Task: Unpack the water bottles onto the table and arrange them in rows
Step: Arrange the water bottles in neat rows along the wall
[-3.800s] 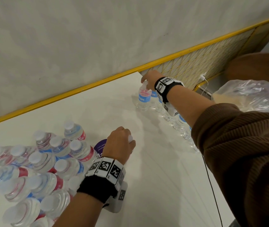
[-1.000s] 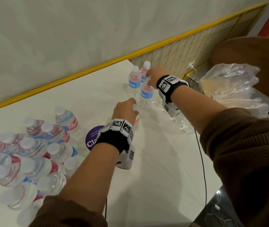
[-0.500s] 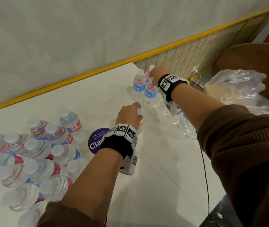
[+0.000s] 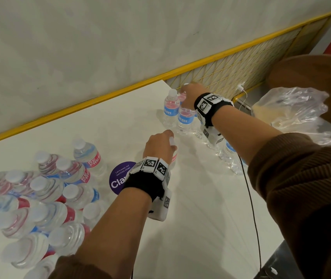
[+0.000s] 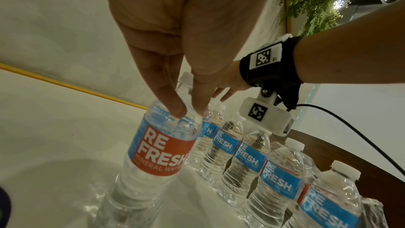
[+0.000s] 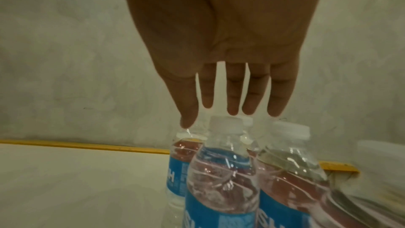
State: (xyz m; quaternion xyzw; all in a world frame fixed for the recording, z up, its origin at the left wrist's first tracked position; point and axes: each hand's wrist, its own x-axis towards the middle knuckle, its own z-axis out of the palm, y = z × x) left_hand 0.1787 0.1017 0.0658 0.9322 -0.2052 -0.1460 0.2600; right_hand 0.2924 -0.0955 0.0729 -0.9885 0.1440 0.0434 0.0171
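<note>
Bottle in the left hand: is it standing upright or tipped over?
Upright, leaning slightly. The bottle stands base down on the table, its red label reading level, with the left hand pinching its neck from above.

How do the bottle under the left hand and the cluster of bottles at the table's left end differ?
The bottle under the left hand stands alone near the row by the right hand; the cluster of bottles is packed together far from it. The left hand grips the first near its top; nothing touches the cluster. Both are clear, white-capped, with red and blue labels.
</note>
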